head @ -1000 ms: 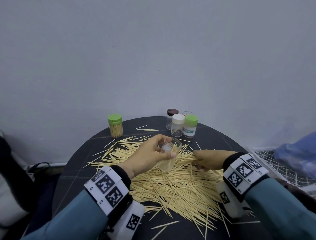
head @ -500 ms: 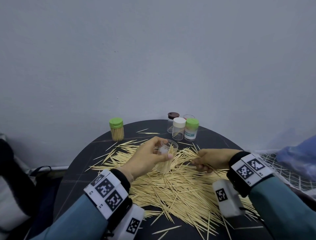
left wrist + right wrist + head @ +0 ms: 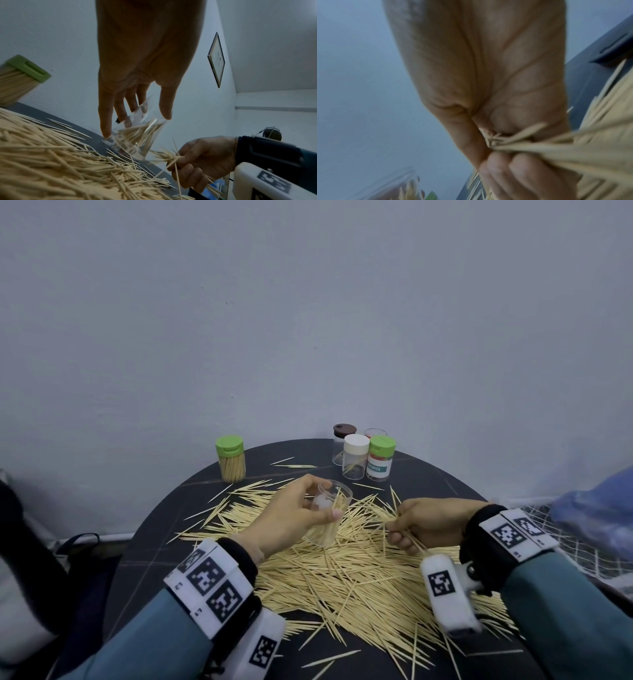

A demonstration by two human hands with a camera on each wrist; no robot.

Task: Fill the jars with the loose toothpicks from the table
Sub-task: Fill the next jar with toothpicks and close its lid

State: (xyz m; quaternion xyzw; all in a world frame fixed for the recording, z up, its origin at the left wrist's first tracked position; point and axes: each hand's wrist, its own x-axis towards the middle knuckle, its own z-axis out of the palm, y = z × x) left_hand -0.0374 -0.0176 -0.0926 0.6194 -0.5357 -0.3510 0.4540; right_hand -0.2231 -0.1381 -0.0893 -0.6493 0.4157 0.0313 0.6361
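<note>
Since a second ago the right hand [image 3: 430,522] has lifted off the pile with a bunch of toothpicks [image 3: 169,157] pinched in its grip, fingers curled tight around them, and come nearer the open jar [image 3: 329,513]; the left hand [image 3: 291,518] holds that clear jar tilted over the pile, its grip wrapped round the wall, mouth turned toward the far right; a few picks already lie inside it. Most of the loose toothpicks [image 3: 342,573] are spread across the dark counter [image 3: 164,529]; at the far edge stand a full green-lidded jar [image 3: 231,458] on the left and a cluster of capped jars [image 3: 364,455] on the right. Step in hand, as I judge it: loading this jar; the next move calls for lining the bunch up with the mouth and sliding it in; splayed picks may catch the rim.
</note>
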